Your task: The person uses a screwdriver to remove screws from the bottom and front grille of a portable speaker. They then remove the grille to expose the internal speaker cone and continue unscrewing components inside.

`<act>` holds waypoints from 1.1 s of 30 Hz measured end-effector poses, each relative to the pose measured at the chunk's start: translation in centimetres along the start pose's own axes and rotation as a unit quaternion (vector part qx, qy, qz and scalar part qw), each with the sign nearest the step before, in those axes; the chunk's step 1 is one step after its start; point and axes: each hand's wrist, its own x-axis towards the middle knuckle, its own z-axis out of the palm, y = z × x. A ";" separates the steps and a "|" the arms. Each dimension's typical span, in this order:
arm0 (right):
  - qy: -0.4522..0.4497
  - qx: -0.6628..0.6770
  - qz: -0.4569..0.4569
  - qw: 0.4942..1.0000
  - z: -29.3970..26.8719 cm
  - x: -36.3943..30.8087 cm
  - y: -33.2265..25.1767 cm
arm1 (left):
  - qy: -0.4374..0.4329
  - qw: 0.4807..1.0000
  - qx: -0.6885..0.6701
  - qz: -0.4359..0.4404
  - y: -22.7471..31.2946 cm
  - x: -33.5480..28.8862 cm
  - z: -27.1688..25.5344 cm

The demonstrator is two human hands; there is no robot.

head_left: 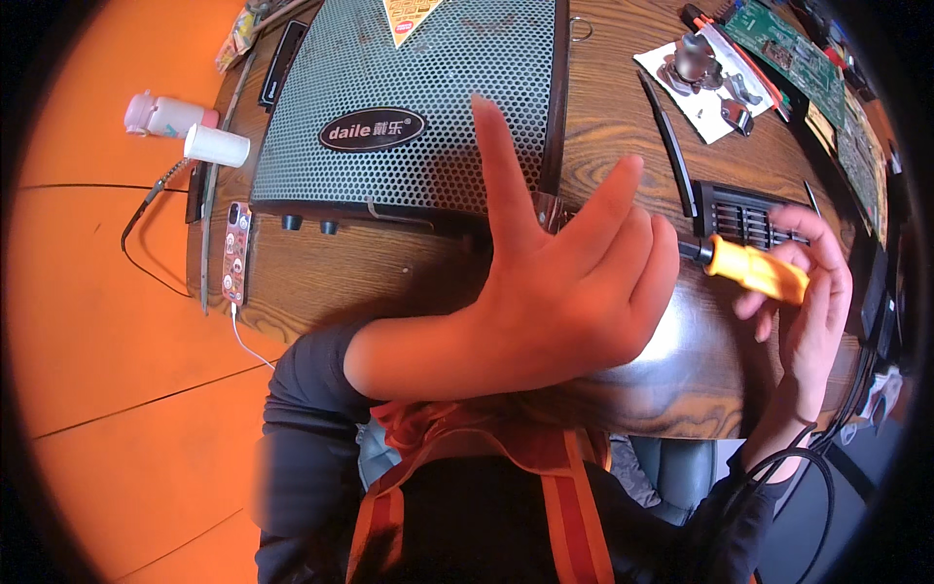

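Note:
In my right hand (822, 282) is a screwdriver (759, 271) with a yellow handle, held loosely by the fingers. Its dark shaft points left and passes out of sight behind my left hand (574, 282). Two fingers of that left hand are stretched out and spread apart; the others curl near the shaft. Contact between them and the shaft cannot be made out. Beyond the left hand lies a large speaker box (428, 78) with a perforated metal grille and an oval badge. One stretched finger reaches over the grille, and the hand covers the near right corner of the box.
A black bit case (744, 216) and a thin black bar (671, 146) lie right of the speaker. Small metal parts (693, 60) rest on white paper, near green circuit boards (788, 54). On the left are a phone (234, 253) with a cable and a white cylinder (216, 146).

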 end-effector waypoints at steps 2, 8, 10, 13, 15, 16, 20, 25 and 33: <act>-0.012 -0.070 0.001 0.997 -0.4 0.3 0.1 | 0.024 1.000 -0.004 -0.006 0.1 0.1 0.4; 0.024 -0.211 -0.128 0.969 -0.3 0.6 1.3 | 0.020 0.999 -0.032 -0.010 0.4 0.0 0.0; 0.042 -0.154 -0.075 0.984 0.0 0.5 1.5 | 0.024 0.999 -0.034 -0.008 0.3 0.0 -0.1; 0.005 -0.030 0.074 0.997 0.1 0.3 0.9 | 0.033 0.999 -0.024 0.003 0.4 0.0 -0.1; 0.016 -0.091 0.070 0.993 0.2 0.4 0.9 | 0.043 0.999 -0.014 0.007 0.5 0.1 0.0; -0.001 -0.086 0.046 0.995 0.1 0.3 0.8 | 0.044 0.999 -0.010 0.004 0.6 0.1 0.1; -0.012 -0.259 -0.155 0.953 0.0 0.8 1.2 | 0.011 0.998 -0.056 -0.010 0.3 -0.1 -0.1; -0.047 0.003 0.118 0.992 -0.1 0.7 0.3 | -0.002 0.994 -0.103 -0.028 0.4 -0.2 0.0; 0.029 -0.067 0.009 0.997 -0.5 0.6 0.9 | -0.036 0.999 -0.018 -0.026 -0.2 -0.1 -0.3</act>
